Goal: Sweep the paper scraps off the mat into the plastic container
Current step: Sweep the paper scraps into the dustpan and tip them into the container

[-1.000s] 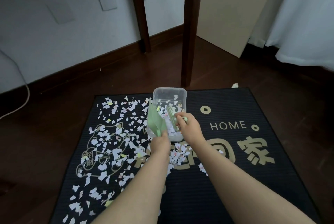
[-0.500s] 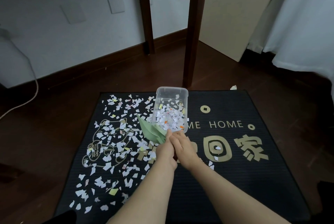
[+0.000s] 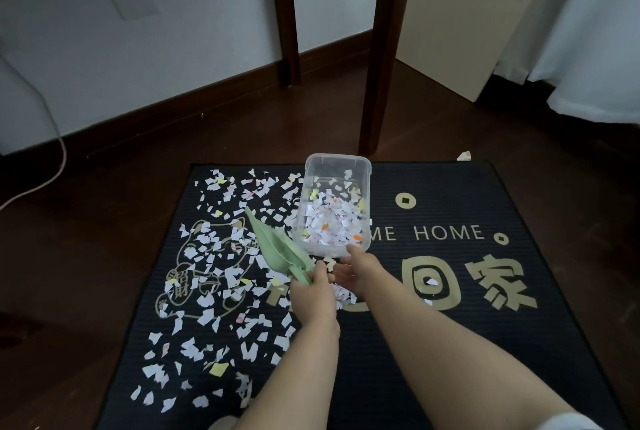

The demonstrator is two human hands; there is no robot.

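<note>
Left hand [image 3: 313, 285] is clenched round the handle of the green dustpan [image 3: 277, 249]. The pan is tilted, its blade pointing far-left and its right edge just beside the container's near-left corner. Right hand [image 3: 356, 270] is released: fingers are loose and point left toward the other hand, and the thumb is at the container's near wall. I can't tell if it's actually pressing. The container [image 3: 337, 166] is clear plastic and sits on the mat [image 3: 450, 343] at far centre, covering part of the "HOME" lettering. There's a heap of scraps [image 3: 332, 221] inside, mostly white with some yellow and orange bits. Loose scraps [image 3: 214, 273] are scattered over the whole left half of the mat, far edge to near edge. A small clump lies under and between my hands, and a couple of strays sit on the gold characters to the right. One scrap [image 3: 464, 155] is on the floor just past the mat's far-right corner. A table leg [image 3: 384, 48] stands right behind the container. A cable [image 3: 52, 138] runs along the floor at far left.
</note>
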